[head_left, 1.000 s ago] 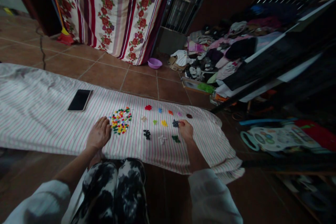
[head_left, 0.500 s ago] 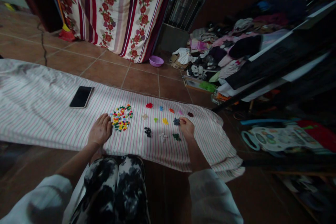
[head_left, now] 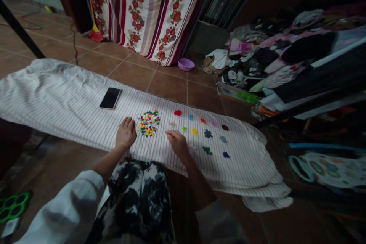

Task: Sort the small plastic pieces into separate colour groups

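While lots of small mixed bits sit in a round patch on the striped cloth, the left hand is just beside them with its palm down. Its fingers are bent a little, and I cannot tell if that grip has hold of anything. The right hand is on the other side of the patch, fingers curled in. I cannot tell if its grip is all the way closed or has a bit in it. Beyond this hand are little heaps, each one color, like the red heap, yellow heap, dark green heap and purple heap. Off to the left, a black phone lies flat. Past the cloth, a purple bowl sits on the floor near a flowery curtain.
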A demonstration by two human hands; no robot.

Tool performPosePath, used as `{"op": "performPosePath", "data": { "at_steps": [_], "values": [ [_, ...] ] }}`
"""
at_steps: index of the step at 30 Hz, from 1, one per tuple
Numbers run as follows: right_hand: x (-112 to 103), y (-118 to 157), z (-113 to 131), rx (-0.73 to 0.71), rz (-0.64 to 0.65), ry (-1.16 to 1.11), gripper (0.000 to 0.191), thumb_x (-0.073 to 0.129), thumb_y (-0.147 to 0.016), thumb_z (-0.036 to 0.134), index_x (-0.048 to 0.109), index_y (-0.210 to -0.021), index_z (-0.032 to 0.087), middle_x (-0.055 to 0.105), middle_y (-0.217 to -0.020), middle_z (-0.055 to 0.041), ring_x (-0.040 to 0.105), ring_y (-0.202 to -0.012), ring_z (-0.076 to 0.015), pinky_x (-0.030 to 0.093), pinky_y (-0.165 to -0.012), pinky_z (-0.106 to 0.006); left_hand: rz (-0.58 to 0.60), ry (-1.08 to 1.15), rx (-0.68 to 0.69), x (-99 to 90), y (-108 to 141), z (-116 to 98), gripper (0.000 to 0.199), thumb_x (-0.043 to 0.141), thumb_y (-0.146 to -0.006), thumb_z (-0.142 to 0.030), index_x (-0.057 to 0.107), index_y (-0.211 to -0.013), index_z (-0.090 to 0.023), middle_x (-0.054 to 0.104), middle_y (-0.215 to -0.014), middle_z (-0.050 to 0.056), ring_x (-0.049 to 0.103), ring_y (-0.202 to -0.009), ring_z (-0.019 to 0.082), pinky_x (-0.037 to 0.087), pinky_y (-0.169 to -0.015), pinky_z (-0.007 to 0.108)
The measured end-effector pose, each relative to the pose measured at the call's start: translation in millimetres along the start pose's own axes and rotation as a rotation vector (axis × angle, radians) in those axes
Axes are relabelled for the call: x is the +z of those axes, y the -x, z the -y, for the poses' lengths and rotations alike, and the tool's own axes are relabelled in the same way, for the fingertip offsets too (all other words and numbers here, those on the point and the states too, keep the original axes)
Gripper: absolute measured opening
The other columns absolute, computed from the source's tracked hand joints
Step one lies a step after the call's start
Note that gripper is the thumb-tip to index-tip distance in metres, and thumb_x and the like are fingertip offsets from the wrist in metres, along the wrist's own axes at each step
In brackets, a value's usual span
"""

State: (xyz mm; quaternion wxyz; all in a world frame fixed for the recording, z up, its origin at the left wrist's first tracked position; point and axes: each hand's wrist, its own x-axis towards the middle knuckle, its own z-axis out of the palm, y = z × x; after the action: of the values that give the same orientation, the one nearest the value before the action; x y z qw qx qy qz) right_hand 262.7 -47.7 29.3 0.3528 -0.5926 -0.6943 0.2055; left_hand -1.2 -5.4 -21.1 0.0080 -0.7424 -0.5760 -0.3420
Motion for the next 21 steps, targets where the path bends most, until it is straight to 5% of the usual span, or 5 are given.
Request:
{"op": "performPosePath", "data": {
  "at_steps": [4, 9, 21],
  "values": [
    [33, 6, 17, -0.079, 0.141, 0.055, 0.029, 0.047, -0.086, 0.015, 0.074, -0.096, 0.02, 0.07, -0.093, -0.007, 0.064, -0.09, -0.0176, 0.05, -0.086, -0.03, 0.022, -0.035, -0.006, 0.0, 0, 0, 0.033, 0.036, -0.09, -0.019, 0.059, -0.112, -0.011, 0.06, -0.124, 0.02, 0.047, -0.129, 0.03, 0.043, -0.106, 0.051],
    [49, 5, 24, -0.037, 0.201, 0.147, 0.029, 0.047, -0.091, 0.017, 0.071, -0.107, 0.022, 0.067, -0.097, -0.0066, 0.063, -0.093, -0.0167, 0.049, -0.086, -0.027, 0.017, -0.034, -0.015, -0.5, 0, -1, 0.034, 0.038, -0.089, -0.018, 0.058, -0.115, -0.013, 0.061, -0.125, 0.017, 0.047, -0.129, 0.03, 0.043, -0.105, 0.052],
    [57, -13, 27, -0.052, 0.115, 0.126, 0.032, 0.043, -0.094, 0.024, 0.069, -0.112, 0.021, 0.066, -0.103, -0.0082, 0.061, -0.098, -0.0182, 0.047, -0.09, -0.029, 0.04, -0.014, -0.015, 2.3, 0, -1, 0.037, 0.04, -0.086, -0.017, 0.057, -0.119, -0.012, 0.06, -0.126, 0.018, 0.046, -0.13, 0.031, 0.04, -0.107, 0.054]
  ]
}}
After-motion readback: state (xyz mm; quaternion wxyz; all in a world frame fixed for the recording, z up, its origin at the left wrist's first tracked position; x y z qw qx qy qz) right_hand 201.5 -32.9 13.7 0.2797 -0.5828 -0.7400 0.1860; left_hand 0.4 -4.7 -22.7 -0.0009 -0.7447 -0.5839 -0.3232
